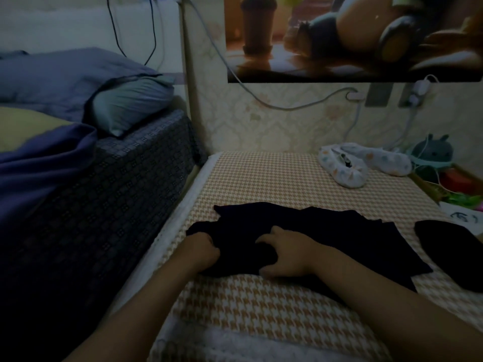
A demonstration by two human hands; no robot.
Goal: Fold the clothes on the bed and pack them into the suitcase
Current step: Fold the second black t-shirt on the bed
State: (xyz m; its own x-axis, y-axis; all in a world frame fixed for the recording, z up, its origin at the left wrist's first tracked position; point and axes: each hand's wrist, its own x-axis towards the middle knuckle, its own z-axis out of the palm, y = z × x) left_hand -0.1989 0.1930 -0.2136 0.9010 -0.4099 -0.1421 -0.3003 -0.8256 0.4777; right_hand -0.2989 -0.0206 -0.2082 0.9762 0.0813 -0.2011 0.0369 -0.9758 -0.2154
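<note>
From the head camera, a black garment (326, 231) lies crumpled on the bed (261, 184), on its orange-and-white houndstooth cover, near the bed's left edge. The left hand (201, 250) has its fingers curled into the garment's left end and grips the cloth. The right hand (285, 253) sits on the middle of the garment, just beside the left, fingers and thumb bent and bunching a fold of fabric between them. A second black piece of clothing (449, 252) lies flat to the right, apart from the first. Farther back on the cover lie two white spotted fabric items (347, 168), next to a teal plush toy (431, 152). A poster (352, 37) hangs on the wall above.
</note>
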